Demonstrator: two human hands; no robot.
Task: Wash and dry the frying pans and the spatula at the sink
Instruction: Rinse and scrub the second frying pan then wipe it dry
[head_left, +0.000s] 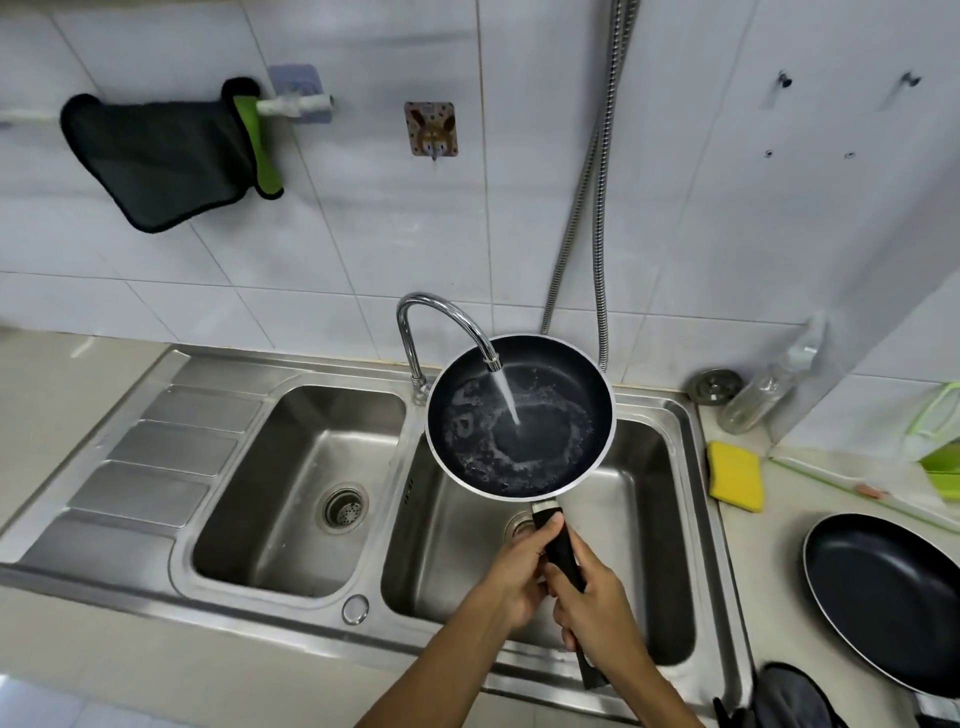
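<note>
A small black frying pan with a steel rim is held level over the right sink basin, under the running tap. Water streams into the pan and foam swirls on its bottom. Both hands grip its black handle: my left hand near the pan, my right hand just behind it. A second, larger black frying pan lies on the counter at the right. A dark thing sticks out below my right hand; whether it is the handle's end or the spatula cannot be told.
The left basin and a ribbed draining board lie to the left. A yellow sponge, a clear bottle and green items sit on the right counter. A dark cloth hangs on the tiled wall. A metal hose hangs behind the tap.
</note>
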